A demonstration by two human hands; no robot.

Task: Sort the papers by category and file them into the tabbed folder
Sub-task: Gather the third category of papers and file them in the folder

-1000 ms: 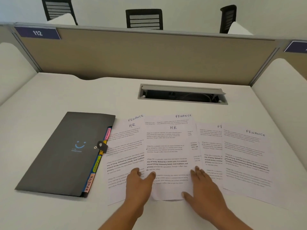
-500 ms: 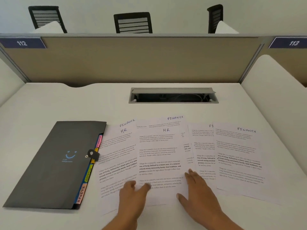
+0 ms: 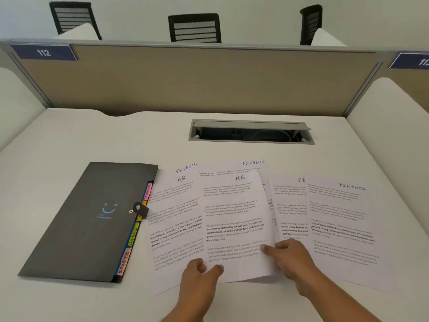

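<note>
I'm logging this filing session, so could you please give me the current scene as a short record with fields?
surface: white desk
folder: dark tabbed folder, closed, flat on the desk, left of the papers
tabs visible: FINANCE, ADMIN, SPORTS; others unclear
papers: fanned on the desk in overlapping sheets
headings visible: two HR sheets, FINANCE on the rest
middle HR sheet: right edge lifted
left hand: at that sheet's lower edge
right hand: at its lower right edge
filed so far: nothing visibly
</note>
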